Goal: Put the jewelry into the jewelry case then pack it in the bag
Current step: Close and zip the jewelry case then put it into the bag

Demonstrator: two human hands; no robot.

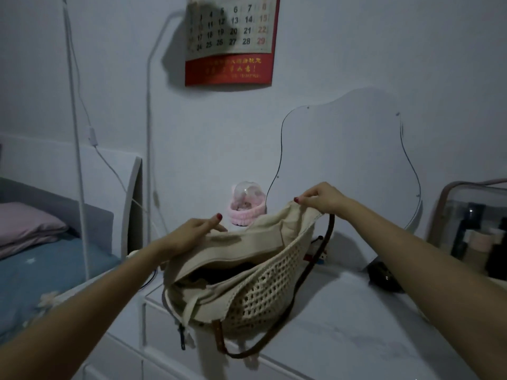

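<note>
Head view: left hand (192,231), right hand (321,198) pinch bag (263,283) rim apart.

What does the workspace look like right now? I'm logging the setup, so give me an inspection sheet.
Surface: white dresser top, mostly bare.
Job's things: cream woven mesh bag with brown leather strap, mouth held open; jewelry case not identifiable.
Clutter: pink knitted basket with clear dome; clear cosmetics case; dark object.
Grippers: left hand and right hand each pinch the bag's rim.
Cables: white cord along wall.
Surroundings: red wall calendar, wavy mirror, bed.
</note>
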